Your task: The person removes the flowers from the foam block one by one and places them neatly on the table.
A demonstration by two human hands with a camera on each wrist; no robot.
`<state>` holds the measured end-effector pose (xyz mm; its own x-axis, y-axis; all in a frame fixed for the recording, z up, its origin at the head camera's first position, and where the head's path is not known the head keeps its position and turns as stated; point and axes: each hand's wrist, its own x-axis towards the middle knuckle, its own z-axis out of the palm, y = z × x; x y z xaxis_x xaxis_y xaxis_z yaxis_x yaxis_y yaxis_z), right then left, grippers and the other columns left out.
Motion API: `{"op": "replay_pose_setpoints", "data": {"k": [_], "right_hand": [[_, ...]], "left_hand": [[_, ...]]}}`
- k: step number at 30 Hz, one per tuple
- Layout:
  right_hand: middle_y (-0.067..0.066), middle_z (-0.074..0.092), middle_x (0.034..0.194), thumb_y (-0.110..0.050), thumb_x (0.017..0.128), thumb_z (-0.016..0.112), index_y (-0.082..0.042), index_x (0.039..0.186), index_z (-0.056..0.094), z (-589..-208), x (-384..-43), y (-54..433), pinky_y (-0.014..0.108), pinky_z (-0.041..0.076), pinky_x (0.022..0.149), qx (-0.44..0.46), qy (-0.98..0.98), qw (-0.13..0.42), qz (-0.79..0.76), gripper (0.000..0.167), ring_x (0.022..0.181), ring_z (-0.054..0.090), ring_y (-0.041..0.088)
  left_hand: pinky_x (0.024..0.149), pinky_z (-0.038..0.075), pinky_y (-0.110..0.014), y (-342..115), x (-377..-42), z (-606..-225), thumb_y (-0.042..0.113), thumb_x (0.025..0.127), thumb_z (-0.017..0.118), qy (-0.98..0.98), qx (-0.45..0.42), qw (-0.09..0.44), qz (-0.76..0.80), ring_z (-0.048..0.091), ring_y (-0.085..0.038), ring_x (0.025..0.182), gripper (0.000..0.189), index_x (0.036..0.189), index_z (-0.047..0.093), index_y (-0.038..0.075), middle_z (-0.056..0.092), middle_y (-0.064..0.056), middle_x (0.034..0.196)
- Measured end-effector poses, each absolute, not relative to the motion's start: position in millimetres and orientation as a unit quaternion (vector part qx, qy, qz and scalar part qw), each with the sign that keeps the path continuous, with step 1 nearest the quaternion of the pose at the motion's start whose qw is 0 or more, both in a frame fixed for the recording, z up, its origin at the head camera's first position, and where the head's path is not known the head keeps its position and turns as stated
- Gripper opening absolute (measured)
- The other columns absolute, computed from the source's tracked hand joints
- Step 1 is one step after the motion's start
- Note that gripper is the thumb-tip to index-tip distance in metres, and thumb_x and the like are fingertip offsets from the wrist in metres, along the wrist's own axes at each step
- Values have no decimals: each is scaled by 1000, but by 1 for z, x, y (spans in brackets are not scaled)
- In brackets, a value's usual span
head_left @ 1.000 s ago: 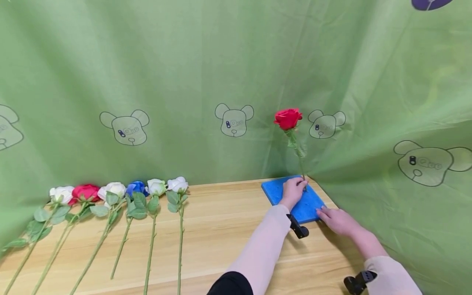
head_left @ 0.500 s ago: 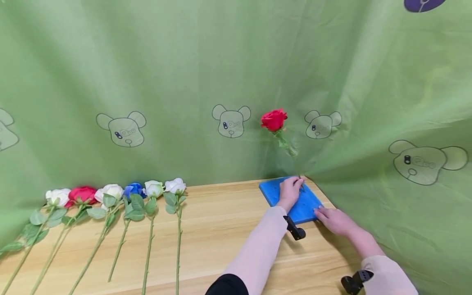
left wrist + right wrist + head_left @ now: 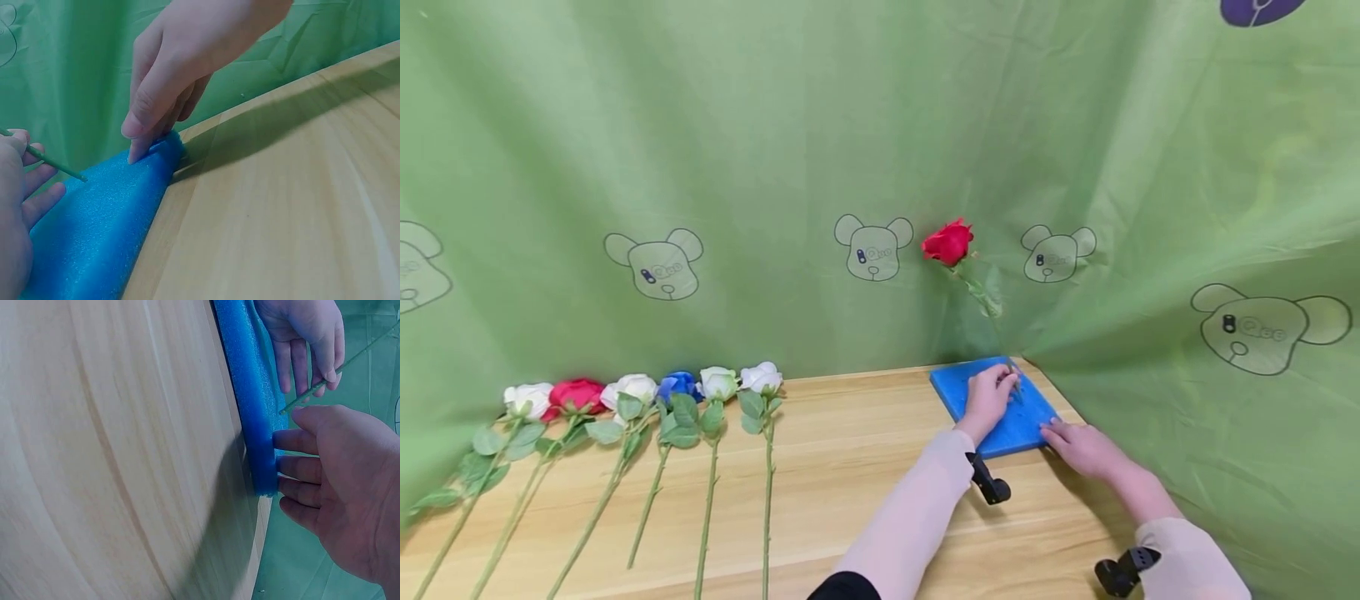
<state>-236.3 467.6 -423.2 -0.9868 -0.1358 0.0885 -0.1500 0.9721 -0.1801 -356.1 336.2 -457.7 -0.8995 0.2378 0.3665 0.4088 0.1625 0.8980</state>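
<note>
A red rose leans to the left above a blue foam board. Near the bottom of its green stem, my left hand pinches it between thumb and fingers. In the left wrist view the stem's lower end slants down to the foam's top; whether it has gone in, I cannot tell. My right hand rests on the board's near right corner with its fingers fairly straight. The right wrist view shows the fingers of that right hand against the foam.
Several roses lie in a row on the left of the wooden table: white, pale green-white, blue and red ones among them. A green curtain hangs close behind the table and along its right side.
The rose's head has swung left, so its stem tilts more. My left hand has shifted slightly left and still pinches the stem. My right hand has stayed at the board's corner.
</note>
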Motion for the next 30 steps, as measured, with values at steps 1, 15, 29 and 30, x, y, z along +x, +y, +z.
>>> {"op": "replay_pose_setpoints", "data": {"k": [1, 15, 29, 30], "right_hand": [[38, 57, 125, -20, 102, 47, 14, 126, 56, -423, -236, 467, 61, 48, 96, 72, -992, 36, 93, 42, 112, 57, 54], [39, 54, 127, -22, 103, 44, 12, 129, 54, -427, -241, 472, 63, 47, 95, 68, -993, 19, 93, 44, 114, 54, 56], [39, 55, 125, -23, 103, 44, 13, 128, 55, -425, -242, 472, 63, 47, 94, 71, -994, 15, 87, 44, 112, 55, 55], [39, 55, 124, -23, 103, 44, 13, 127, 55, -426, -243, 472, 63, 48, 94, 72, -993, 17, 87, 44, 112, 56, 55]], "left_hand": [[59, 51, -10, 335, -355, -457, 20, 98, 57, -754, -215, 66, -618, 72, -15, 74, 16, 93, 68, 9, 74, -5, 90], [63, 57, -12, 308, -339, -449, 13, 97, 60, -693, -229, 59, -681, 70, -8, 75, 14, 105, 72, 13, 72, -6, 86], [63, 59, -19, 285, -310, -449, 11, 97, 59, -643, -217, 33, -734, 69, -11, 77, 16, 105, 73, 13, 72, -13, 89], [62, 59, -19, 284, -309, -449, 12, 97, 59, -641, -215, 32, -736, 69, -11, 77, 16, 105, 73, 13, 72, -14, 90]]}}
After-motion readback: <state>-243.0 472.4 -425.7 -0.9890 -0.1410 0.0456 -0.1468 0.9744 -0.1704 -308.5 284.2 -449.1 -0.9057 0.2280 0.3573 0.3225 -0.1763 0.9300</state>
